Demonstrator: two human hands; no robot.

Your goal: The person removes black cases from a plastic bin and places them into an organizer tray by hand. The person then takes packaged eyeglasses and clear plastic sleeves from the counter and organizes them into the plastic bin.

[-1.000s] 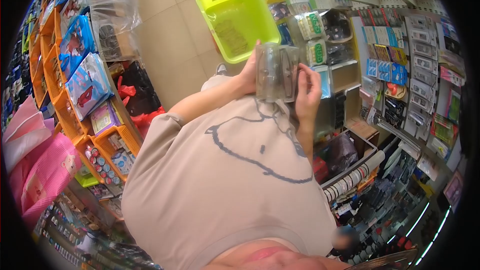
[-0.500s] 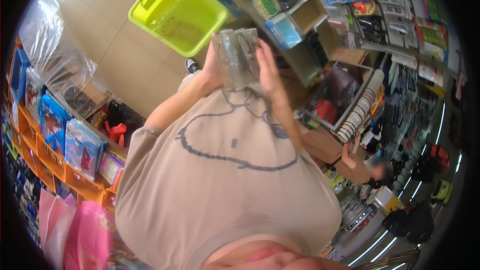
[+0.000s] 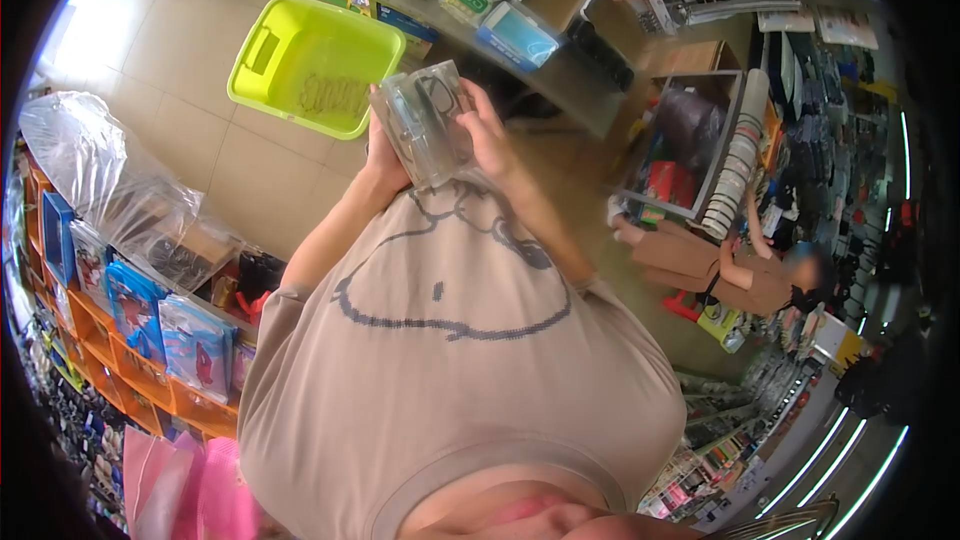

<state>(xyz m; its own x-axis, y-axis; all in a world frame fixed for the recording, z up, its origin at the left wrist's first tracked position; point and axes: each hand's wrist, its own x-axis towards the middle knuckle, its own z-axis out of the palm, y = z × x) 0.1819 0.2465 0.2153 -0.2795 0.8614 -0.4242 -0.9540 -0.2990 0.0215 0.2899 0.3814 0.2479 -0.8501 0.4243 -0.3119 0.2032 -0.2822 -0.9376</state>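
A few clear plastic packages (image 3: 425, 130), pressed together in a block, are held in front of my chest. Dark and metallic items show through the plastic, but I cannot make out their kind. My left hand (image 3: 385, 152) grips the left side of the block, its fingers mostly hidden. On the opposite side, my right hand (image 3: 484, 128) presses with fingers bent against the edge. Just beyond the hands, a lime-green plastic tub (image 3: 250, 90) stands on the tiled floor, with a looped brownish shape at its bottom.
Orange shelving (image 3: 140, 375) with packaged goods runs along the left, near a clear plastic sheet (image 3: 85, 135). A display counter (image 3: 600, 100) with boxes stands ahead right. Farther right, another person (image 3: 735, 275) is beside a grey-framed bin (image 3: 690, 140). Pink bags (image 3: 190, 485) hang lower left.
The packages have shifted left in view and turned from nearly upright to tilted, showing more of one broad face. Both hands stay on them. The surroundings have shifted with my head's movement.
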